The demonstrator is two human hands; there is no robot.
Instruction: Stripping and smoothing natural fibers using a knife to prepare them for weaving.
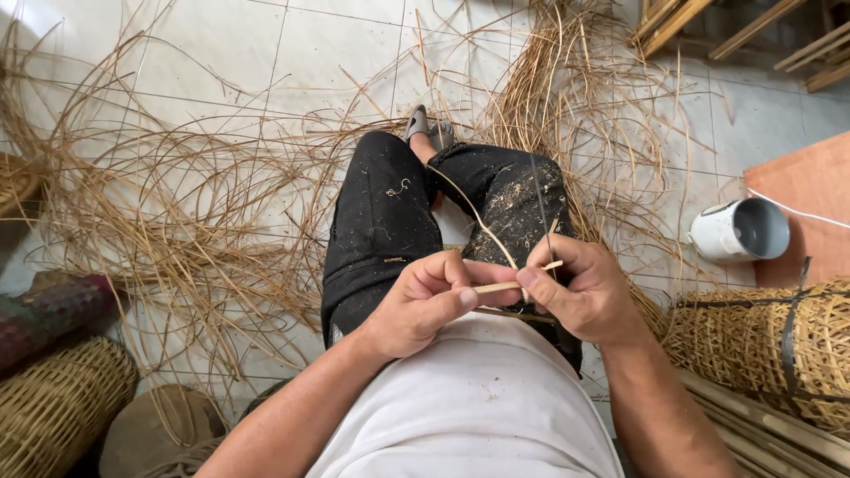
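A: Hands?
B: My left hand [425,296] pinches the cane strip [506,286] shut; my right hand [584,288] clamps its far end, keeping it taut (over my lap).
A: Around?
B: Loose cane strands [195,221] beyond both hands.

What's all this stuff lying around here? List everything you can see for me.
thin strip: one, pale tan, pinched between both hands over the lap
loose strips and shavings: too many to count, straw-coloured, spread over the floor ahead and to the left
tiled floor: pale grey-white, under everything
woven baskets: at least two, tan, lower left
woven bundle: one, tan with dark straps, right edge
white cylinder: one, lying on its side, right
wooden slats: several, light brown, upper right
sandals: grey, on the feet
trousers: black, dusted with shavings
shirt: white
left hand: fingers closed on the strip
right hand: fingers closed on the strip
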